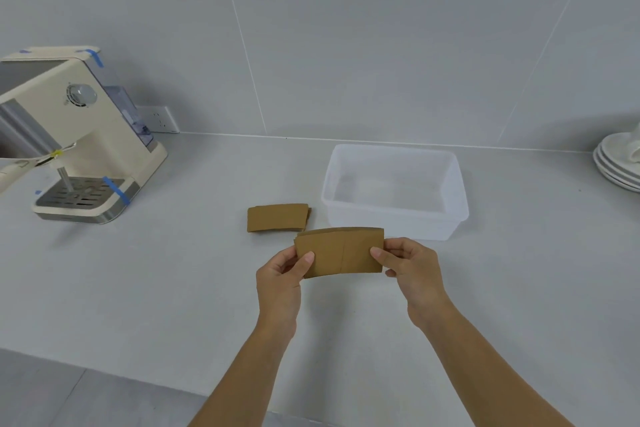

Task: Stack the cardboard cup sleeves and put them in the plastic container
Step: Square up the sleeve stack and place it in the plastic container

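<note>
Brown corrugated card fills the space between the two hands: a small stack of flattened cup sleeves (pixel 341 251) held up off the grey countertop (pixel 156 288). The left hand (pixel 282 276) pinches the stack's left end, thumb on the near face and fingers curled behind; the right hand (pixel 410 262) pinches the right end the same way. Both are closed on the card, neither wrapped round it.

The edges are not flush. A second layer shows along the top and at the left corner, so the held sleeves are offset from one another. How many are in the grip cannot be told.

Just beyond the left hand's fingertips, more sleeves (pixel 278 217) lie flat on the counter, themselves slightly fanned at their right end. Just beyond the right hand sits the clear plastic container (pixel 394 215), which looks empty.

The chief risk, as I judge it, is the light end-pinch. If either hand lets go to fetch the counter pile, the loose layers could slide or fan out and drop. Joining the two piles while they are misaligned could leave a crooked stack that catches on the container's near rim when lowered. Squeezing harder to prevent slipping might bow or crease the card.
</note>
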`<state>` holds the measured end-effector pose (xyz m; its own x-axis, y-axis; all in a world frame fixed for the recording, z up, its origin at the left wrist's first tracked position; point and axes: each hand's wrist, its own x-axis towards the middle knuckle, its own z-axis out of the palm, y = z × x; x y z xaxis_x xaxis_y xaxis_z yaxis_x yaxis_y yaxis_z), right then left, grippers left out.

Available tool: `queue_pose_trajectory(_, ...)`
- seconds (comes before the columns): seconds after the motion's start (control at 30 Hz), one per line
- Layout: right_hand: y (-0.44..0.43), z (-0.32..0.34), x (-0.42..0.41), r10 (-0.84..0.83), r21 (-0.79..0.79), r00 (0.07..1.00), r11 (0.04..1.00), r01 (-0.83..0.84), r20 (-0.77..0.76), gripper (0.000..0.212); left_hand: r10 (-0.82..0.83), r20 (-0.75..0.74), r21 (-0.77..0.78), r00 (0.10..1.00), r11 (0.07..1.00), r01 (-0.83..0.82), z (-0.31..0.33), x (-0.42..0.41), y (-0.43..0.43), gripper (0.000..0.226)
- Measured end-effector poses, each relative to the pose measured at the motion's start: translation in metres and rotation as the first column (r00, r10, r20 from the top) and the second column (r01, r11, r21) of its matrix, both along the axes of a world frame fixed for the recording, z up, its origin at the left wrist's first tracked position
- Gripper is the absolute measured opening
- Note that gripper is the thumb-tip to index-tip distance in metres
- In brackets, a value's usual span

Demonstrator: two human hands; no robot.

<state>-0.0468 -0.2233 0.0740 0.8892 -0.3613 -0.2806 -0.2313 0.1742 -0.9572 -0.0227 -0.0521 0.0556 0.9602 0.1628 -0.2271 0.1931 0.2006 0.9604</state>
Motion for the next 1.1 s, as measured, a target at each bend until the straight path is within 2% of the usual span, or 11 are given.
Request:
queue_pose_trajectory(0.23, 0.009, -0.006, 0.011, 0.004, -0.039, 1.0, 0.999, -0.005, -0.008, 0.019, 0.062, -0.034, -0.015, 0.998, 0.998, -0.062, -0.001, 0.001, 0.01, 0.02)
queue_pose_trajectory(0.33, 0.014, -0.009, 0.015, 0.018, -0.025, 1.0, 1.0, -0.019, -0.009, 0.017, 0.083, -0.046, -0.004, 0.995, 0.997, -0.083, -0.001, 0.004, 0.016, 0.028)
queue_pose_trajectory(0.5, 0.032, -0.01, 0.03, 0.046, -0.023, 0.999, 0.999, -0.046, -0.013, 0.017, 0.111, -0.045, 0.031, 0.993, 0.993, -0.11, 0.001, 0.017, 0.033, 0.019)
queue_pose_trajectory(0.67, 0.057, -0.012, 0.055, 0.045, -0.029, 0.998, 0.999, -0.046, -0.032, 0.013, 0.084, -0.054, 0.051, 0.995, 0.995, -0.081, 0.002, 0.045, 0.055, 0.015)
queue_pose_trajectory(0.8, 0.079, -0.015, 0.078, 0.015, -0.044, 0.998, 0.999, -0.018, -0.058, 0.011, 0.06, -0.098, 0.057, 0.993, 0.997, -0.054, 0.001, 0.075, 0.074, 0.021)
queue_pose_trajectory(1.0, 0.107, -0.024, 0.114, -0.044, -0.046, 0.995, 0.998, 0.04, -0.084, 0.006, 0.022, -0.136, 0.091, 0.99, 0.996, -0.01, -0.002, 0.115, 0.1, 0.01)
queue_pose_trajectory(1.1, 0.118, -0.03, 0.126, -0.076, -0.058, 0.991, 0.996, 0.07, -0.107, 0.014, 0.004, -0.149, 0.11, 0.989, 0.994, 0.013, -0.005, 0.131, 0.108, 0.011)
